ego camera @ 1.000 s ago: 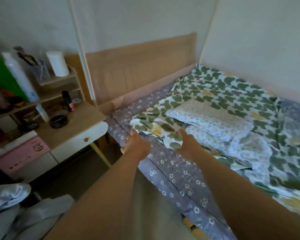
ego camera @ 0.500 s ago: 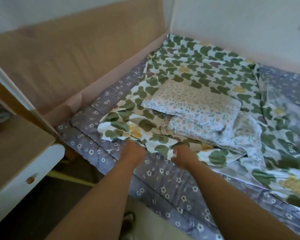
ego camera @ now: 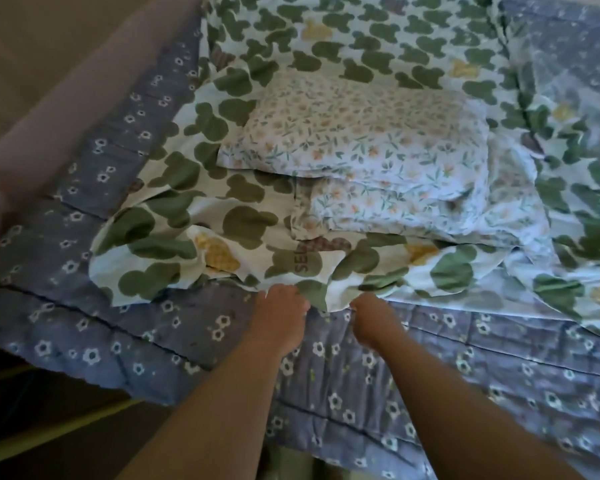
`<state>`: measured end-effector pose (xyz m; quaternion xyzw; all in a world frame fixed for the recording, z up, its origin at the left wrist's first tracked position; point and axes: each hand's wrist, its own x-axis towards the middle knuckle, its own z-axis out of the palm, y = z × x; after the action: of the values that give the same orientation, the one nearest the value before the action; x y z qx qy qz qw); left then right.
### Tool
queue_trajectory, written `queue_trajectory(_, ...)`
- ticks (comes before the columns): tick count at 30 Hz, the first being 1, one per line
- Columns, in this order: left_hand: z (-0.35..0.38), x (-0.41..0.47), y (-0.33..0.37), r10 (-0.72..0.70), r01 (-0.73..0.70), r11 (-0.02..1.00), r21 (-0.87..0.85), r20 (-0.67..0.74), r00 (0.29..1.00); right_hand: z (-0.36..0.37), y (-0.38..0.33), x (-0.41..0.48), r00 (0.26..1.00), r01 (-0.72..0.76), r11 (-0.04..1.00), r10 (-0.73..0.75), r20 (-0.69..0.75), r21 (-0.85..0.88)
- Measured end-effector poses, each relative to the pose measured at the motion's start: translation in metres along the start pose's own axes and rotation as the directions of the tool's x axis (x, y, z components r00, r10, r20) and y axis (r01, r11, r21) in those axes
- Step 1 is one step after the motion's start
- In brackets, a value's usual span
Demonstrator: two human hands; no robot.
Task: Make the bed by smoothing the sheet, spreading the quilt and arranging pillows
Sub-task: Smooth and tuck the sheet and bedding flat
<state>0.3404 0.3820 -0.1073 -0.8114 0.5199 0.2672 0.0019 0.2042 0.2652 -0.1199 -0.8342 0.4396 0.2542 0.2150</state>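
Both hands are at the near hem of the sheet (ego camera: 250, 188), which is white with green blobs and a few yellow ones. Left hand (ego camera: 279, 318): fingers curled down over the hem, gripping the cloth. Right hand (ego camera: 374, 320): curled into a fist on the same hem, gripping it just beside the left. A short flap of sheet hangs between them. Both forearms come in over the bed's near edge

Sheet is rumpled, with folds and creases along the near hem. Its left corner lies loose, short of the bed's left edge. It covers the middle and far part of the bed and runs off to the right

Under it is the blue quilt (ego camera: 465, 362), small white flowers, stitched in lines. It shows bare along the near and left edges of the bed, and its near-left corner droops over the side

Pillow (ego camera: 361, 133), small orange-and-green flower print, lies on the sheet mid-bed, slightly tilted. A second piece in the same print (ego camera: 406, 206) sits under its near side, touching it. Pillow or folded cloth, can't tell

Pale padded rail (ego camera: 66, 109) runs along the bed's left edge, touching the quilt. Dark floor (ego camera: 32, 403) at bottom left
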Motion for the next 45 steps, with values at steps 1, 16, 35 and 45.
queue_trajectory(1,0.010,0.010,-0.002,0.061,-0.056,0.992,0.113,-0.047,0.997,0.007,0.006,0.011,1.000,0.016,1.000,-0.017,-0.016,-0.022)
queue_trajectory(16,0.047,0.115,-0.032,-0.062,0.088,0.947,0.307,-0.095,0.994,0.037,0.043,0.112,0.938,0.030,0.967,-0.115,-0.328,-0.253)
queue_trajectory(35,0.099,-0.027,-0.032,-0.102,-0.069,0.886,0.458,0.339,0.935,0.090,0.060,-0.022,0.930,0.217,0.967,-0.163,0.330,-0.134)
queue_trajectory(45,0.133,-0.089,-0.031,-0.236,0.126,0.963,0.238,0.521,0.820,0.142,0.062,-0.061,0.866,0.213,0.977,-0.187,0.464,-0.003)
